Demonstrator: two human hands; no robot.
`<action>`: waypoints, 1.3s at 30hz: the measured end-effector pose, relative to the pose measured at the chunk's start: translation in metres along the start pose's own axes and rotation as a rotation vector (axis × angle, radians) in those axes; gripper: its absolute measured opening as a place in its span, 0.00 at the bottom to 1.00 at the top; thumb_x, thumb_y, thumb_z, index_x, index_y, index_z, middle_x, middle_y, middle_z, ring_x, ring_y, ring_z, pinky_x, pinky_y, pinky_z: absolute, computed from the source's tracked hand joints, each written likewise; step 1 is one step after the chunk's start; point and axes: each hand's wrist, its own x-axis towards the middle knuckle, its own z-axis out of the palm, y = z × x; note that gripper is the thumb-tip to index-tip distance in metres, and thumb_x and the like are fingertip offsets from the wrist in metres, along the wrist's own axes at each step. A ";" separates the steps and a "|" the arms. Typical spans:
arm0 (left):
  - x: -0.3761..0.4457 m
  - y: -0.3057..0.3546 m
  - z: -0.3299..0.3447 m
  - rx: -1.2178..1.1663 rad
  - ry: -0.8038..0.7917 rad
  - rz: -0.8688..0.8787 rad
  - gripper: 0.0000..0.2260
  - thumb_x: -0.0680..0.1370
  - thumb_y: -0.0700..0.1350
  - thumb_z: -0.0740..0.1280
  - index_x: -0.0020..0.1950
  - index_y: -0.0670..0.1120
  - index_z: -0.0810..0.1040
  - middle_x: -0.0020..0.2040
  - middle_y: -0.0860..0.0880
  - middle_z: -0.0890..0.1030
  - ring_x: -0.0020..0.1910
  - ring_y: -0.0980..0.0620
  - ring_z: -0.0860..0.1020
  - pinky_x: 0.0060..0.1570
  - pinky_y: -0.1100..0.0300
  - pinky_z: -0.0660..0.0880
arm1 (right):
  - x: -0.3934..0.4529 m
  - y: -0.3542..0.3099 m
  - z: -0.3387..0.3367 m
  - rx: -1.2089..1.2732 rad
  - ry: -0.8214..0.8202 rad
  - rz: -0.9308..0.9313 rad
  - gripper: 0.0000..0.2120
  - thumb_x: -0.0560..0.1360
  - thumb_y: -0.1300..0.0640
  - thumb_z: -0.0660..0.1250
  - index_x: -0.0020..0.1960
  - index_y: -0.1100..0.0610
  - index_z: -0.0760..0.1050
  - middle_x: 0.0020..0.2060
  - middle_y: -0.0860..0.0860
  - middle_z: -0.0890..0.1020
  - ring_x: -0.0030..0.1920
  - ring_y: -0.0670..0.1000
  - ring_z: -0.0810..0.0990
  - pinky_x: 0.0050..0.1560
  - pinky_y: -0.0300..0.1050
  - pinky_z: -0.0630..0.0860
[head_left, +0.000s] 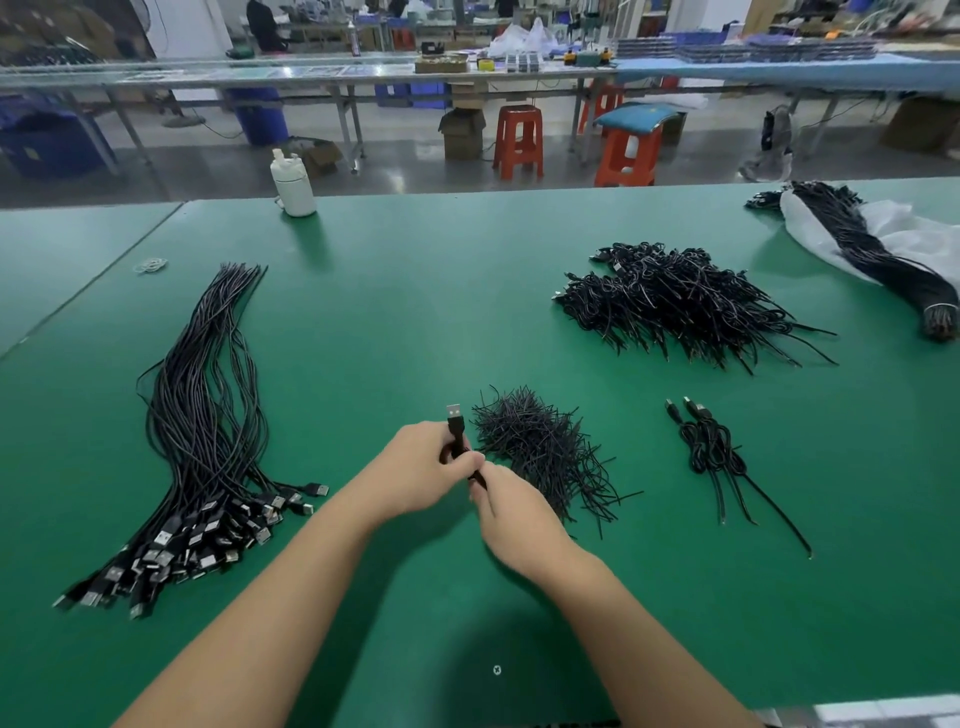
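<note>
Over the middle of the green table (415, 312), my left hand (423, 467) grips a black USB cable (456, 423) just below its plug, which points up and away from me. My right hand (511, 512) pinches the same cable a little lower, right beside the left fingers. The cable's remaining length is hidden behind my hands. Just right of my hands lies a small heap of short black ties (540, 447).
A long bundle of straight USB cables (202, 431) lies at the left, plugs toward me. A pile of coiled cables (675, 301) sits at the back right, with two coiled ones (711, 447) nearer. A white plastic bag with cables (883, 244) and a white bottle (293, 182) stand at the far edge.
</note>
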 end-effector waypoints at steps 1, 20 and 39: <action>0.002 0.001 -0.001 0.014 -0.010 0.009 0.09 0.77 0.51 0.67 0.41 0.49 0.79 0.31 0.54 0.75 0.29 0.61 0.70 0.31 0.67 0.66 | 0.002 0.000 0.001 0.096 -0.036 0.032 0.13 0.84 0.52 0.54 0.64 0.55 0.70 0.50 0.53 0.78 0.46 0.57 0.80 0.50 0.54 0.77; 0.045 -0.015 0.039 -0.558 0.099 -0.180 0.05 0.80 0.39 0.65 0.51 0.47 0.79 0.44 0.44 0.83 0.34 0.53 0.75 0.40 0.60 0.73 | 0.017 0.025 -0.016 0.424 0.176 0.257 0.15 0.84 0.51 0.51 0.42 0.56 0.66 0.33 0.53 0.72 0.28 0.50 0.75 0.24 0.33 0.68; 0.051 -0.031 0.082 0.092 0.284 -0.070 0.05 0.79 0.48 0.65 0.50 0.51 0.81 0.48 0.52 0.78 0.46 0.48 0.77 0.41 0.58 0.68 | 0.011 0.023 -0.023 0.469 0.087 0.298 0.16 0.84 0.46 0.49 0.42 0.55 0.61 0.35 0.54 0.70 0.26 0.53 0.79 0.33 0.45 0.71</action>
